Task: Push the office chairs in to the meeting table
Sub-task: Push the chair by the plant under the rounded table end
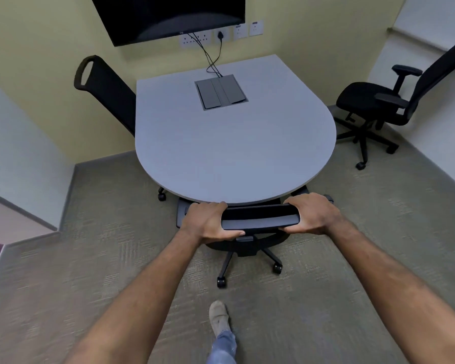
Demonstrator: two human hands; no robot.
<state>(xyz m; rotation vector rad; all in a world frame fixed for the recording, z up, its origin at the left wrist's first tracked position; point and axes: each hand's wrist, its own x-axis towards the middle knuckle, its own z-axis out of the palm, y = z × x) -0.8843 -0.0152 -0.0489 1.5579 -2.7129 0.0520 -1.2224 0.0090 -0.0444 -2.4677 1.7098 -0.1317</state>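
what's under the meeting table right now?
Under the meeting table near edge: the seat of the held office chair, gripped at its backrest top by left hand and right hand. A caster shows at left. The table's base and the tucked seats are covered.

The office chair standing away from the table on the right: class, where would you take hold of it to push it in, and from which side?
Probably grip the top edge of the backrest of the office chair with a hand at each end, from behind. Its seat faces the meeting table and it stands on castors.
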